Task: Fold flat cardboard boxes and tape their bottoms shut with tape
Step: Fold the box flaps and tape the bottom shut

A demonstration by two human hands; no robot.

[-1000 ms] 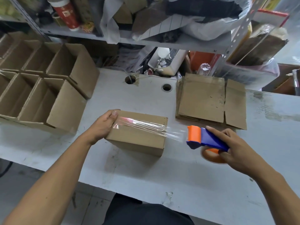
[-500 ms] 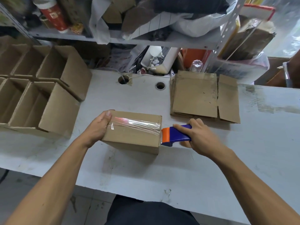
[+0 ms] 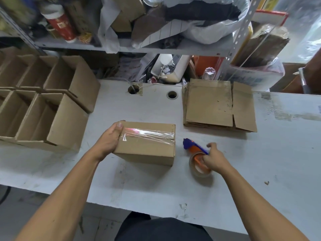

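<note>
The left hand (image 3: 111, 141) is gripping the 9 o'clock end of the box (image 3: 147, 143) at the tabletop (image 3: 278, 153) centre, thumb on the tape strip (image 3: 149, 134). The right hand (image 3: 214, 159), fingers loosely curled, is resting on the tape dispenser (image 3: 196, 150) at 3 o'clock. Rubbing the strip flat should seal the seam.

This was a packing corner of a stockroom: a scuffed white worktable (image 3: 260, 171), a stack of flat cartons (image 3: 213, 105) waiting, made-up boxes (image 3: 57, 119) lined in rows, and a slotted metal shelf (image 3: 239, 32) behind, crammed with bags and clutter.
</note>
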